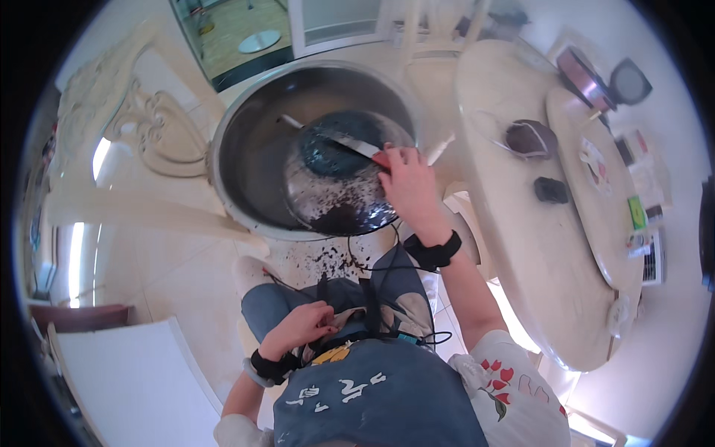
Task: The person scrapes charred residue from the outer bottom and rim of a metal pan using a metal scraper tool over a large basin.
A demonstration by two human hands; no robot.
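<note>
In the head view, my right hand holds the red handle of a knife, whose pale blade lies over a dark round patch on a rounded metal pan or lid. Dark flakes cover part of that metal surface. It rests in a large metal basin, towards the basin's right side. Another narrow pale piece shows beyond the blade. My left hand rests at my lap with its fingers curled; whether it grips the cloth there cannot be told.
Dark crumbs lie on the floor between my knees and the basin. A carved chair stands at left. A pale table at right bears a dark face mask and a small black object. Thin black cables cross my lap.
</note>
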